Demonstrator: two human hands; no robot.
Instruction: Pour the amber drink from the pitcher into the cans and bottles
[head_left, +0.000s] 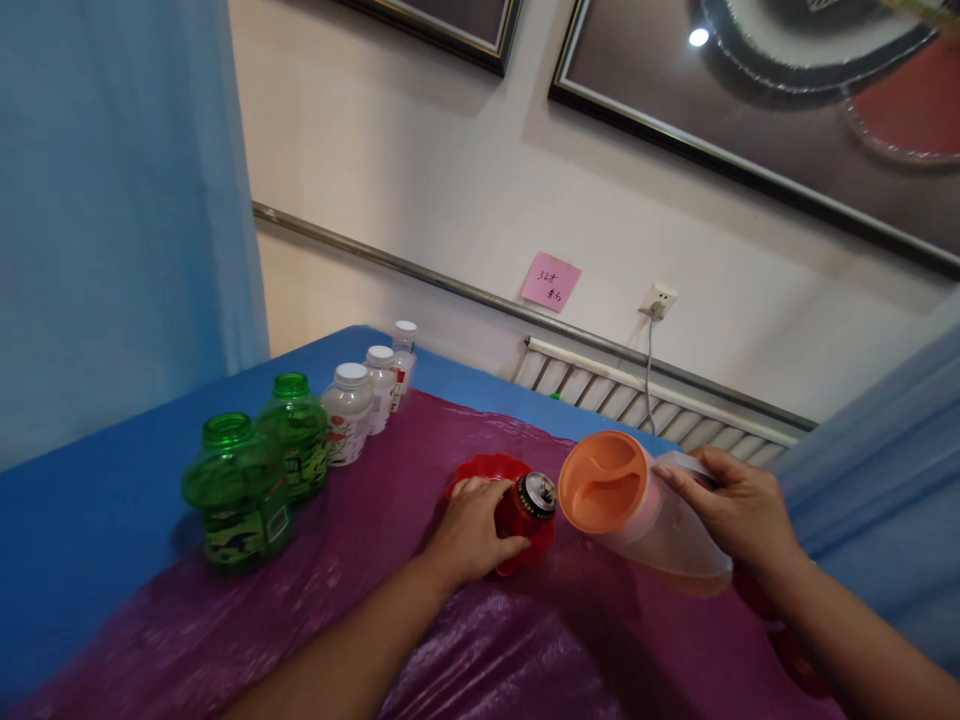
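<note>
Left hand [471, 528] was closed around a red can [527, 507], tilted with its silver top facing right toward the pitcher; can sat over a red dish [486, 470] on the purple plastic sheet [375, 590]. Right hand [731, 505] gripped the handle of a clear pitcher [660, 530] with an orange lid [604, 481], pitcher tipped hard to the left, lid just beside the can top, nearly touching. Some pale liquid was in the low side of the pitcher. Couldn't tell if anything was flowing out.

Left of the hands, a row ran back along the sheet edge: 2 green bottles [238, 492] up front, both blurred, then 3 white-capped bottles [349, 412] behind them. Sheet lay over a blue tablecloth [90, 520]. Back wall had a pink sticky note [551, 281], a socket [658, 299] with a cable hanging down, and a radiator [652, 408] below
</note>
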